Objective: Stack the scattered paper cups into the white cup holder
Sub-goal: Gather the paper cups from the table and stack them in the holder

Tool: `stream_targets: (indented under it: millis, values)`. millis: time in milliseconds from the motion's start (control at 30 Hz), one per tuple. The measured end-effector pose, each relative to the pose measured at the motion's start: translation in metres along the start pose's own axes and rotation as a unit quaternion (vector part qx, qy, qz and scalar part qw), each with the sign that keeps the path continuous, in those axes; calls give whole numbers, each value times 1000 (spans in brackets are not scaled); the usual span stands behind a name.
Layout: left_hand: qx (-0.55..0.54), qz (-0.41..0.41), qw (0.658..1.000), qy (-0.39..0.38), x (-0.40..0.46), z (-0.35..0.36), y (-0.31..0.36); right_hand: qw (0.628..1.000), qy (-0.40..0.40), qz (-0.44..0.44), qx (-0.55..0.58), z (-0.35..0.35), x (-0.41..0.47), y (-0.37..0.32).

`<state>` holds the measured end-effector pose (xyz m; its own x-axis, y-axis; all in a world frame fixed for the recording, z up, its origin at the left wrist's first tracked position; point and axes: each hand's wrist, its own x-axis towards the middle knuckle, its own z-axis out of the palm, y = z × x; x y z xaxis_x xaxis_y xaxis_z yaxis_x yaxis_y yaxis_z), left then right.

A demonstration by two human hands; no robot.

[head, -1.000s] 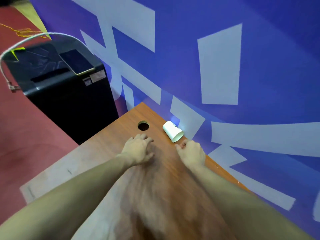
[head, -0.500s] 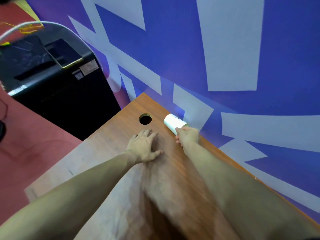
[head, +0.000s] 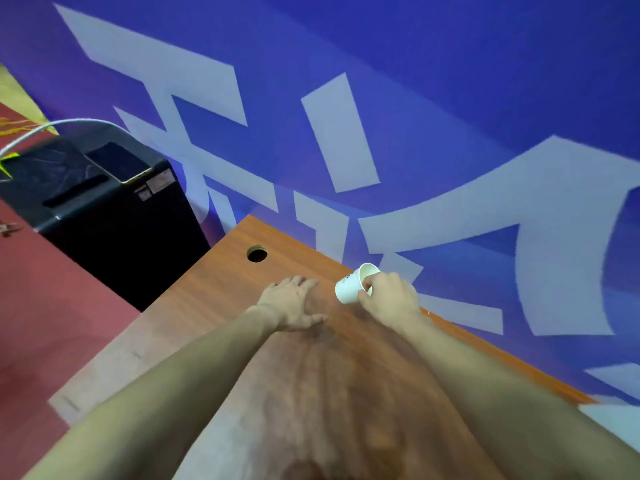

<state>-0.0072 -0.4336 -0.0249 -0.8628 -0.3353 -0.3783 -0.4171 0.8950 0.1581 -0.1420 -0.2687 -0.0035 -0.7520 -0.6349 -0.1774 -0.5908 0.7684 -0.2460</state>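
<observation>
My right hand [head: 389,297] grips a white paper cup [head: 349,287] near its rim and holds it tilted above the far part of the wooden table [head: 221,299], its open mouth turned up toward the wall. My left hand [head: 292,303] lies flat on the tabletop just left of the cup, fingers spread. The white cup holder is not in view, and no other cups show.
A round cable hole [head: 257,254] sits in the table near its far corner. A blue wall with pale shapes [head: 381,116] runs along the table's right edge. Left of the table, on the red floor, stands a black machine [head: 104,216] with a phone [head: 119,162] on top.
My right hand reached the cup lying on its side by the wall, took hold of it and lifted it off the table. The left hand stayed flat on the table.
</observation>
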Motion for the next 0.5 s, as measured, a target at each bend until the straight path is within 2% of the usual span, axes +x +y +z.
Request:
stream_targets:
  millis: [267, 500]
  values:
    - [44, 97, 993, 48, -48, -30, 106, 996, 68, 42, -34, -68, -112, 64]
    - [79, 178, 979, 53, -76, -37, 217, 991, 100, 74, -57, -97, -200, 134]
